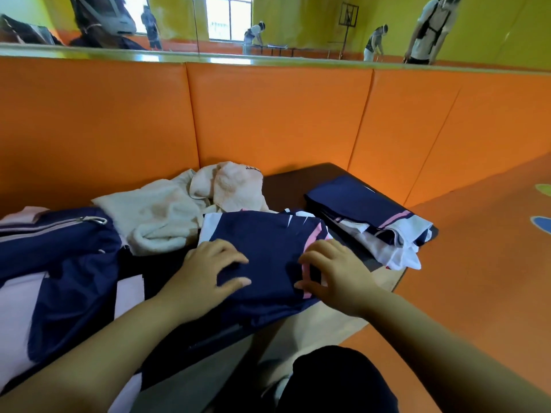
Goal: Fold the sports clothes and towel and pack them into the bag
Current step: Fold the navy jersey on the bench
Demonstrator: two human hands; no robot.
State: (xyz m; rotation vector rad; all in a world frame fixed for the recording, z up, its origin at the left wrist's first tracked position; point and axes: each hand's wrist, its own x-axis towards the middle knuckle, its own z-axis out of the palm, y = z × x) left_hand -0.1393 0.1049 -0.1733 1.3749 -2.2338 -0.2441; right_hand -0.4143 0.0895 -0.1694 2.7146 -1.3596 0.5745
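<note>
Both hands are on the dark blue sports piece (268, 242), which lies on the table (286, 183). The left hand (208, 269) is spread wide and presses down on it. The right hand (334, 272) has bent fingers on its pink edge (a pinch or just a press, I cannot tell). Left of the piece sits the bag (59, 263). Behind it lies the white towel (161, 213), and to its right a folded pile (366, 210).

No text can be read; dark stitching (252, 168) on the pink towel (232, 186) is too small to read.
</note>
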